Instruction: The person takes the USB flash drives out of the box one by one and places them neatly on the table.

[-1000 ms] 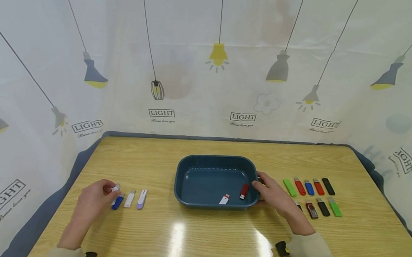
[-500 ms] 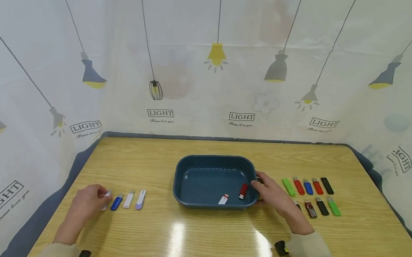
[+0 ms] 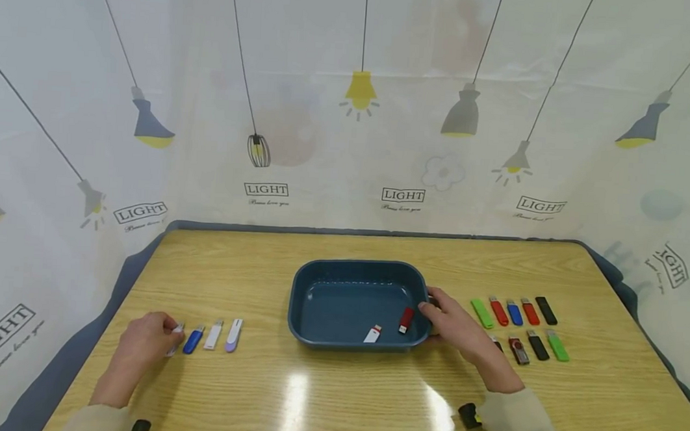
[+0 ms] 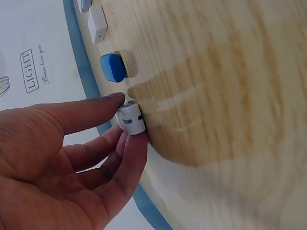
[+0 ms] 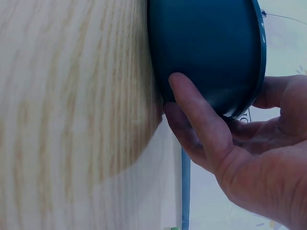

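Observation:
At the left end of a row of USB sticks, my left hand [image 3: 142, 341] pinches a white USB stick [image 4: 131, 119] between thumb and fingers, low over the table. Just right of it lie a blue USB stick [image 3: 194, 340], a white one [image 3: 213, 335] and a white-and-purple one [image 3: 234, 335]. My right hand [image 3: 459, 327] grips the right end of a dark blue bin [image 3: 340, 306], thumb over the rim and fingers against the outer wall. Inside the bin lie a red USB stick [image 3: 406, 320] and a white-and-red one [image 3: 372, 335].
Right of the bin, several USB sticks lie in two rows, among them a light green one [image 3: 482, 313], a black one [image 3: 546, 311] and a dark red one [image 3: 519, 351]. A printed curtain [image 3: 326, 123] hangs behind the wooden table [image 3: 242, 399].
My left hand has carried the white USB stick left and down, from over the blue one to beside it, uncovering the blue one. My right hand keeps its grip on the bin.

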`<state>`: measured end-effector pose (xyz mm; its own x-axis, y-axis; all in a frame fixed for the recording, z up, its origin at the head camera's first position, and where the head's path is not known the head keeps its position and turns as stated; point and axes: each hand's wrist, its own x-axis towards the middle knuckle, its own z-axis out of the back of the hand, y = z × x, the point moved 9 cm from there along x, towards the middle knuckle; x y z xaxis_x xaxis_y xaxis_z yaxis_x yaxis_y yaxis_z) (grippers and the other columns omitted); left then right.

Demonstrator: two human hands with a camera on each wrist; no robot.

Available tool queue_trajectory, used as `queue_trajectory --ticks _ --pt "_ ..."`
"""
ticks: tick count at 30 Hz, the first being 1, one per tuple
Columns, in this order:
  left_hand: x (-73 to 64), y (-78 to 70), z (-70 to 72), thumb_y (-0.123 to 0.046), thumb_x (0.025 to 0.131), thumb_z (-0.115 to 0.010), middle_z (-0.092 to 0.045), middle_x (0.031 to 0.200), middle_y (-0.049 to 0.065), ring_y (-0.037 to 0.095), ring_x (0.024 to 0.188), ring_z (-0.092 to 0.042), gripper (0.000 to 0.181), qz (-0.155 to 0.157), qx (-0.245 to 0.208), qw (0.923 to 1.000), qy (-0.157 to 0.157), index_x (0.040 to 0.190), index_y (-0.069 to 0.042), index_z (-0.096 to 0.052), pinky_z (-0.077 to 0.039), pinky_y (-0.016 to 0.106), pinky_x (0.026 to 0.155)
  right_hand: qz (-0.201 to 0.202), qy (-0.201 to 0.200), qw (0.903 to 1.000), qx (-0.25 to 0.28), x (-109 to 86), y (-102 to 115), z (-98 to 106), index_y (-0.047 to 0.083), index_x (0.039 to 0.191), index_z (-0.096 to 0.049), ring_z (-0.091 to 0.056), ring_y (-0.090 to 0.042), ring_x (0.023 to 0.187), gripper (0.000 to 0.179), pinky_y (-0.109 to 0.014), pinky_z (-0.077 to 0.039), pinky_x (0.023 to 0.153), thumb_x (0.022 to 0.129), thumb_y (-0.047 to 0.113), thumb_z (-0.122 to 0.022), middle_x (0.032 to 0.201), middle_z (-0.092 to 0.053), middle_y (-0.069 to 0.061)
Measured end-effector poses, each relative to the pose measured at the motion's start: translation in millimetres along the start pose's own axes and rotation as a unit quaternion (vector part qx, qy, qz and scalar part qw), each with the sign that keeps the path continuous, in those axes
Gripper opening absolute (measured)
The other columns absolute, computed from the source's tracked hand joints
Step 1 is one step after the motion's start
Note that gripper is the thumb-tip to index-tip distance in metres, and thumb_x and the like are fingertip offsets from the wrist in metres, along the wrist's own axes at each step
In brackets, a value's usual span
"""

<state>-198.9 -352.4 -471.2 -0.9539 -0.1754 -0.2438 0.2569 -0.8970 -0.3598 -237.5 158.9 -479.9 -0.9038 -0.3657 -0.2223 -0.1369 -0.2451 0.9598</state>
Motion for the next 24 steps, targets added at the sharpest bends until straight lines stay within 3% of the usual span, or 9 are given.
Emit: queue_trajectory --ticks 10,14,19,24 --pt "-0.7 0.0 -0.3 -0.017 0.096 -0.071 -0.067 0.103 0.028 0.039 0.091 -0.064 0.037 0.011 0.006 0.9998 0.013 0.111 0.016 -0.061 -0.054 0.052 0.077 0.0 -0.001 1.0 0.001 -0.3 1.3 0.4 -0.009 0.158 -0.018 -0.066 -0.046 0.112 0.056 -0.051 -0.062 0.083 0.112 0.014 -0.039 0.151 -0.033 -0.04" --pt "-3.8 -7.8 7.6 -0.02 0.097 -0.066 -0.066 0.109 0.034 0.045 0.096 -0.064 0.045 -0.003 0.023 0.9997 -0.005 0.117 0.019 -0.058 -0.054 0.055 0.08 -0.001 -0.002 1.0 0.0 -0.3 1.3 0.4 -0.009 0.158 -0.018 -0.066 -0.046 0.112 0.056 -0.051 -0.062 0.083 0.112 0.014 -0.039 0.152 -0.032 -0.04" --pt "-14.1 -42.2 24.0 -0.018 0.098 -0.067 -0.066 0.103 0.031 0.043 0.092 -0.064 0.044 -0.061 0.032 0.9958 -0.06 0.119 0.019 -0.058 -0.054 0.057 0.079 -0.004 -0.004 1.0 -0.003 0.0 1.2 0.4 -0.009 0.158 -0.018 -0.065 -0.045 0.113 0.055 -0.05 -0.062 0.082 0.112 0.013 -0.039 0.151 -0.033 -0.039" --pt "-30.6 -98.9 30.9 -0.016 0.097 -0.071 -0.066 0.101 0.024 0.036 0.09 -0.064 0.04 -0.116 0.004 0.9886 -0.096 0.122 0.014 -0.062 -0.055 0.055 0.077 -0.006 -0.009 0.9999 -0.001 -0.2 0.1 0.6 -0.009 0.158 -0.019 -0.064 -0.045 0.114 0.055 -0.05 -0.062 0.083 0.112 0.013 -0.039 0.151 -0.033 -0.039"
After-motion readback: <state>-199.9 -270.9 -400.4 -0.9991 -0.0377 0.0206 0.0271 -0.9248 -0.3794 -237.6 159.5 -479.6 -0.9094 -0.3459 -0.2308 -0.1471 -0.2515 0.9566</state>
